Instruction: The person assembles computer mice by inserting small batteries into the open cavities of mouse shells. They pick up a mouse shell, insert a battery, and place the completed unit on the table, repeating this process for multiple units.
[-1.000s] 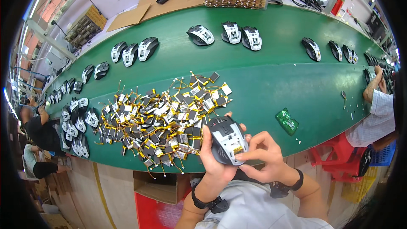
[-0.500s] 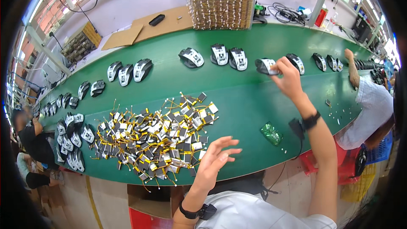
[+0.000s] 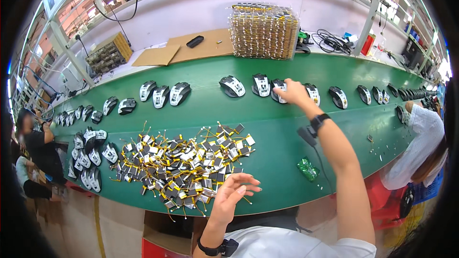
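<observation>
My right hand [image 3: 295, 93] reaches over the row on the green bench, its fingers closed at the right side of a black-and-white computer mouse [image 3: 276, 96]. That mouse lacks its top cover, and my fingers hide part of it. Just right of my hand stands another open mouse [image 3: 312, 96]; on the left is a similar one [image 3: 261, 86]. My left hand [image 3: 234, 196] hovers near the front edge with nothing in it, fingers apart and slightly curled. Beside it spreads a big heap of small wired battery packs [image 3: 186, 162], silver and black with yellow tape.
A green crumpled packet [image 3: 308, 169] lies right of my left hand. More mice [image 3: 88, 155] cluster left of the heap. Behind the bench stand a tall stack of wired packs in clear trays [image 3: 264, 33] and a cardboard sheet [image 3: 201, 48]. A co-worker [image 3: 416, 138] sits at the right.
My right hand has let go of one mouse and moved left to its neighbour. The released mouse now points away from me. My left hand stays empty. The whole view has shifted.
</observation>
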Available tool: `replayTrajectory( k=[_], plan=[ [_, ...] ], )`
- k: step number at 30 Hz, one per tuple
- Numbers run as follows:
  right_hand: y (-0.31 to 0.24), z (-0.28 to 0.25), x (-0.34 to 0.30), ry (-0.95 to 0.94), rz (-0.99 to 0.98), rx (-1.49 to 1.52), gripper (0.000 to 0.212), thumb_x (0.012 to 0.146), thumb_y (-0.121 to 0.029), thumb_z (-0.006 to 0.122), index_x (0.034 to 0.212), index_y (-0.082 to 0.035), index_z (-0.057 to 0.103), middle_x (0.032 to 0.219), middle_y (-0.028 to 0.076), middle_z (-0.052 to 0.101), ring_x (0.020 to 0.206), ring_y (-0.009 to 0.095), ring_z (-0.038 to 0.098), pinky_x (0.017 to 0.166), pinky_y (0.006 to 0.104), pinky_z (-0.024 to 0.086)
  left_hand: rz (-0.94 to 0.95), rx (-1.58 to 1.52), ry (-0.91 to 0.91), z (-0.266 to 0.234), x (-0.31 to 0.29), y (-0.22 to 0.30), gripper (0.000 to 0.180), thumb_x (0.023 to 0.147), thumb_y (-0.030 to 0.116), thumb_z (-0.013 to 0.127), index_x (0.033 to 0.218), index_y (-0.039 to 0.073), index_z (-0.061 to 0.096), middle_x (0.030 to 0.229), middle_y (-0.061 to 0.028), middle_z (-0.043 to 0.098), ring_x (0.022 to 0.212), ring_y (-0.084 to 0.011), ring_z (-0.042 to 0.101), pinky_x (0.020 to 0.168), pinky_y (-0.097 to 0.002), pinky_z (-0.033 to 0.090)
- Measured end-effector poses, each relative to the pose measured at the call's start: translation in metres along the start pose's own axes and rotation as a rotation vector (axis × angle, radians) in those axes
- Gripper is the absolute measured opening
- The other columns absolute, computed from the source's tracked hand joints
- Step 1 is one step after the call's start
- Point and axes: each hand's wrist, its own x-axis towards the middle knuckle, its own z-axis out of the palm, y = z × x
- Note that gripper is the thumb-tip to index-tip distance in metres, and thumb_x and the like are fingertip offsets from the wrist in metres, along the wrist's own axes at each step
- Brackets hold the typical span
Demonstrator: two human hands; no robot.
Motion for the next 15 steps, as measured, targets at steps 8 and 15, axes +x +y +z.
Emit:
replayTrajectory(
  k=[8,15],
  plan=[
    [-0.016,-0.001,-0.013,0.049,-0.074,0.589,0.063,0.078,-0.035,0.071,0.13,-0.003,0.056,0.125,0.02,0.062,0.108,0.03,0.064,0.093,0.0401,0.05,0.094,-0.066,0.121,-0.024,-0.021,0.002,0.047,0.092,0.021,0.054,0.132,-0.003,0.042,0.12,-0.022,0.059,0.107,-0.0323,0.064,0.092,-0.0402,0.05],
    [-0.12,-0.066,-0.252,-0.332,-0.845,0.533,0.073,0.077,-0.029,0.078,0.139,-0.006,0.047,0.135,0.018,0.052,0.117,0.034,0.055,0.098,0.0425,0.045,0.048,-0.312,0.15,0.002,0.014,-0.011,0.085,0.088,0.05,0.064,0.149,0.007,0.025,0.139,-0.024,0.046,0.129,-0.0343,0.048,0.106,-0.0442,0.041]
  ],
)
